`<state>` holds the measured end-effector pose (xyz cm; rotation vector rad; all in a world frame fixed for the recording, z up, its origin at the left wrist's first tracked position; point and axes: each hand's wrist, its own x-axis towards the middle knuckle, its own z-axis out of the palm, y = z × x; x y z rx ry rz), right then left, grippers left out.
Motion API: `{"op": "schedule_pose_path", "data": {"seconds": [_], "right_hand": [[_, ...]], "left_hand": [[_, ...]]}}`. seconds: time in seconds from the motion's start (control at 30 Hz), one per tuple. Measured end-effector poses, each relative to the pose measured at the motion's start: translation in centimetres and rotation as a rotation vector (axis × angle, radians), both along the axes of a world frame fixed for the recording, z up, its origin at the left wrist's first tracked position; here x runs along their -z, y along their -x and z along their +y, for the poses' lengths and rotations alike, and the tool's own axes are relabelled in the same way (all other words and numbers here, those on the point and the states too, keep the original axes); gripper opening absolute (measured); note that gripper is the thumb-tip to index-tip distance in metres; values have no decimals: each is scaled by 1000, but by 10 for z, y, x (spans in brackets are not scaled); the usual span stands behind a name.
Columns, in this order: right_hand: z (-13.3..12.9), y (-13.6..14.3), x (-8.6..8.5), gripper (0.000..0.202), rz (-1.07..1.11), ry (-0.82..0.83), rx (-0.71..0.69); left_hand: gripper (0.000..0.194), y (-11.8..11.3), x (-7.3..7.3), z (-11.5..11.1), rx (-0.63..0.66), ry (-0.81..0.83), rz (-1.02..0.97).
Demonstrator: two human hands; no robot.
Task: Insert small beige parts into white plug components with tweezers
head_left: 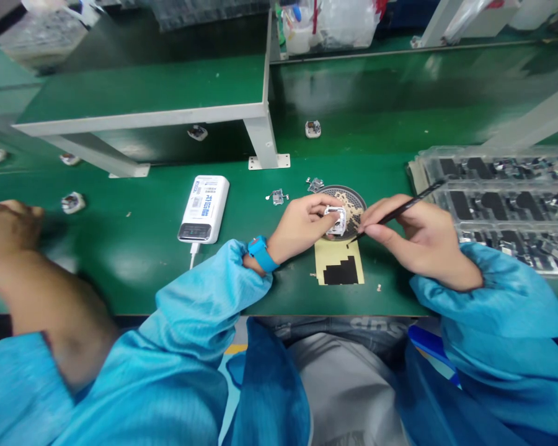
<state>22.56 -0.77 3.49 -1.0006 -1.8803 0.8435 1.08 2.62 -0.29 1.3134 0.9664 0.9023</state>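
My left hand (304, 224) is closed on a small white plastic housing (336, 221), held over the near left part of a round dark dish (337, 191) of tiny beige parts (352, 207). Between the thumb and fingers of my right hand (413, 238) is a pair of dark tweezers (407, 206), slanting down to the left. Their tip is close to a yellow backing sheet (320, 255) that carries black adhesive pieces (341, 272). A tiny black piece lies near the tip; I cannot tell whether it is touched.
Clear trays (511, 186) of metallic parts stand at the right. Two small clear-and-metal parts (278, 197) lie beyond my left hand. A white power bank (204, 207) with a cable sits left, below a raised shelf (167, 113). A co-worker's hand (9, 229) rests far left, near a white housing (73, 202).
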Motion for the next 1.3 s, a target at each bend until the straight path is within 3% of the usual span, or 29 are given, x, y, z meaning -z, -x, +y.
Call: {"op": "schedule_pose_path", "data": {"seconds": [0.1,0.2,1.3], "right_hand": [[1,2,3,7,68,-134,160],[3,4,7,7,14,-210,224],[5,6,9,13,-136,-242,213]], "left_hand": [[22,0,0,-1,-6,10,5],[22,0,0,-1,-6,9,6],[23,-2,1,-2,-34,39,-55]]}}
